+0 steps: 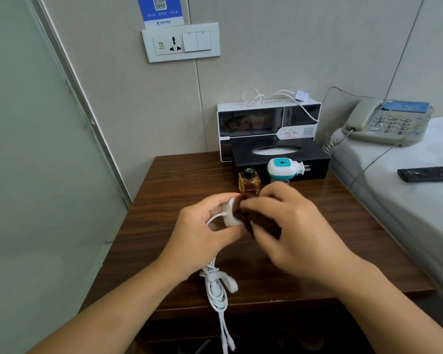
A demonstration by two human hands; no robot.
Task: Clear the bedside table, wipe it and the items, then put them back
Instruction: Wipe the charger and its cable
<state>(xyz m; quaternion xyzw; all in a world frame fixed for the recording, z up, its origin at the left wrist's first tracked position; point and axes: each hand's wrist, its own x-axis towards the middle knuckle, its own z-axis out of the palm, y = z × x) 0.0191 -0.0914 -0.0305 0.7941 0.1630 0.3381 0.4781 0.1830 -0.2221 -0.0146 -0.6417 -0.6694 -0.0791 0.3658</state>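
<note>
White charger [231, 213] in left hand [202, 233] grip, right hand [289, 226] seemingly pinching dark cloth [256, 221] against it

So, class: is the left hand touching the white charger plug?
Touching. The head view shows the left hand gripping the white charger plug, fingers curled round it.

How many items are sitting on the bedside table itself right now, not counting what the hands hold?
4: white-and-black box at the back, black tissue box before it, amber bottle and teal plug-in device in front. Hands may hide more.
</note>
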